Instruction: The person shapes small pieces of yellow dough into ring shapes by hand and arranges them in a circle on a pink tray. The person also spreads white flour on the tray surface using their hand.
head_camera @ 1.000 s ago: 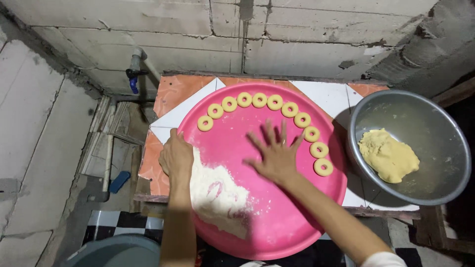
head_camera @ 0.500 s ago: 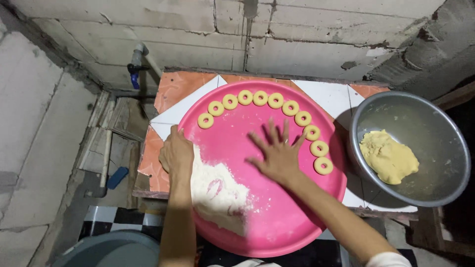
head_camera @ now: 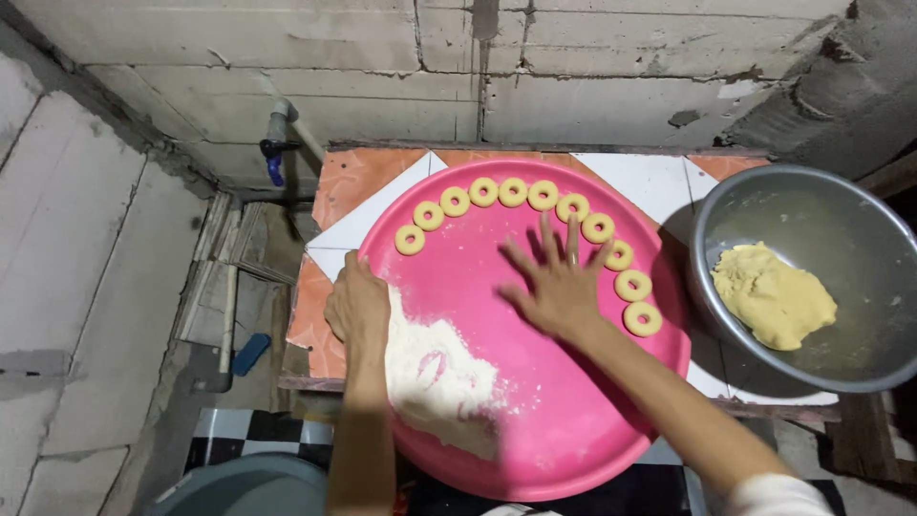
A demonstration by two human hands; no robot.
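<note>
Whatever lies under the flat, spread right hand (head_camera: 559,287) on the pink tray (head_camera: 573,420) is hidden. The left hand (head_camera: 358,308), unmoved, is clenched at the tray's left rim beside the flour (head_camera: 439,377).

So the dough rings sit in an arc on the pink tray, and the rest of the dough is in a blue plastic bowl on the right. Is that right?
Not quite: the bowl is grey metal, not blue plastic, as the head view shows. The dough rings do sit in an arc on the pink tray, with the lump of dough in the bowl.
</note>
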